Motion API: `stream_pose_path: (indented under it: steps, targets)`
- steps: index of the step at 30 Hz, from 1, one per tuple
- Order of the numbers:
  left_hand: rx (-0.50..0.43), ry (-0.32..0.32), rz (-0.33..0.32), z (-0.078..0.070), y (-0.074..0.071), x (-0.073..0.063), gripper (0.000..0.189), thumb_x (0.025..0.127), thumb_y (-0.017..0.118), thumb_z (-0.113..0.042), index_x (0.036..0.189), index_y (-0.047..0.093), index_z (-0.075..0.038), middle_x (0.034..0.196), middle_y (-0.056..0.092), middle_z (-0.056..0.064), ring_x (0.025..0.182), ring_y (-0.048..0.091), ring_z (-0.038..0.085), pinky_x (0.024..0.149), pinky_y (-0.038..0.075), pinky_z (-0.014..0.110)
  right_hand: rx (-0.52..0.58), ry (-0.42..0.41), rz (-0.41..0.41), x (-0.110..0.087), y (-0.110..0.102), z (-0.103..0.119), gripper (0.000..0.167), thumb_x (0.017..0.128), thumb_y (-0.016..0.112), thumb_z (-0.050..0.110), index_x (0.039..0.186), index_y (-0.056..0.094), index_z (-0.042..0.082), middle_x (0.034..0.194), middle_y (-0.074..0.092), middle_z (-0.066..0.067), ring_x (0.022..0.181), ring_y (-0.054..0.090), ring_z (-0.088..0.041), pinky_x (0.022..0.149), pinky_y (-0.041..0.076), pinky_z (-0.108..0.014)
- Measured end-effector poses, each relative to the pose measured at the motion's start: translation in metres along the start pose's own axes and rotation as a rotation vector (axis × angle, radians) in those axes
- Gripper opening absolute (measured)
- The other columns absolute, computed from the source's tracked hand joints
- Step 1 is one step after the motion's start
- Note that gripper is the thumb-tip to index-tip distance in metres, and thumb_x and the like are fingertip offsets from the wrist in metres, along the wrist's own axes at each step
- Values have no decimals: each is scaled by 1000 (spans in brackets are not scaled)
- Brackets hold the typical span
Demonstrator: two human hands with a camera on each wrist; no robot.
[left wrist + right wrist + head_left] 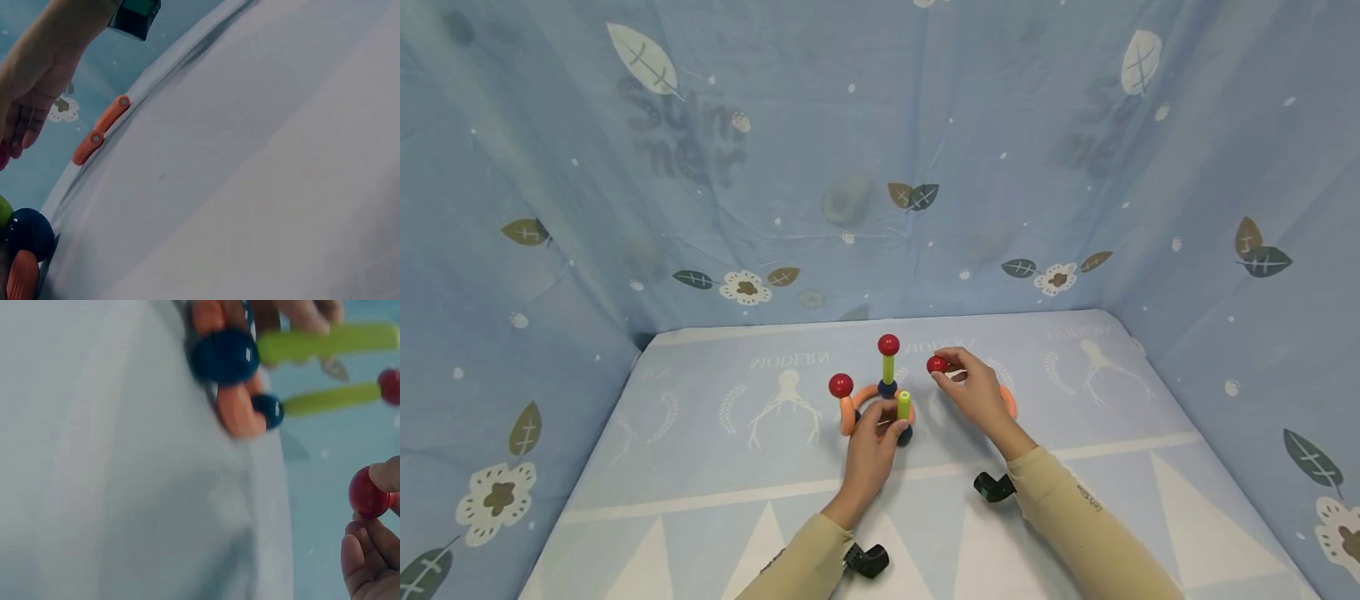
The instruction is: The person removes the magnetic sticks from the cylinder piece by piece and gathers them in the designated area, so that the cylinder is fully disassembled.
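Your right hand [973, 390] pinches the red ball [936, 364] above the table [700, 467], toward its far edge; your left hand [871, 450] grips the bare-topped green rod [904, 407]. Best brace that rod firmly, center the ball over its tip, and press straight down.

The tablecloth [700, 467] repeats "MODERN" (flipped); lettering on curtain [1037, 175] and right sleeve [1075, 521] is illegible.
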State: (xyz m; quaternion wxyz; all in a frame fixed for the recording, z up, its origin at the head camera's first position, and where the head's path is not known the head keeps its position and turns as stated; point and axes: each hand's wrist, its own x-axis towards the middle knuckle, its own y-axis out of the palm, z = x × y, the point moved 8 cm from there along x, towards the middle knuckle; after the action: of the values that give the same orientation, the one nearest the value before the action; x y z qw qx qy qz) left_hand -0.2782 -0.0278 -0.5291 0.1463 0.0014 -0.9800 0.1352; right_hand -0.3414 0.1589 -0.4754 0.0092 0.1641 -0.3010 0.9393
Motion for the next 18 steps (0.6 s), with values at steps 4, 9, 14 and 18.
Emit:
stream_pose_path:
  steps: [4,9,14,18]
  targets:
    - [-5,15,-4,0,-1,0,21,98,68,-12,118,65,-12,117,66,0,109,65,18,89,57,30,-87,85,39,19,-2,-21,35,94,75,20,127,66,9,115,70,-9,106,65,-25,88,55,-41]
    - [-16,1,0,0,0,0,21,98,68,-11,119,65,-13,117,66,0,108,65,17,89,57,29,-133,183,101,39,-3,-45,36,96,73,21,130,63,12,120,68,-9,108,62,-27,94,51,-44]
    - [-15,2,-1,1,0,1,21,98,69,-11,119,65,-13,117,66,0,108,65,16,89,56,28,-138,233,141,56,1,-60,35,97,71,18,130,63,11,123,66,-12,110,61,-29,98,48,-46]
    - [-16,3,-4,1,-1,0,23,97,69,-11,119,64,-12,118,66,1,109,65,18,90,56,29,-163,266,166,65,7,-72,34,97,70,17,129,62,11,127,65,-15,111,60,-30,100,48,-47]
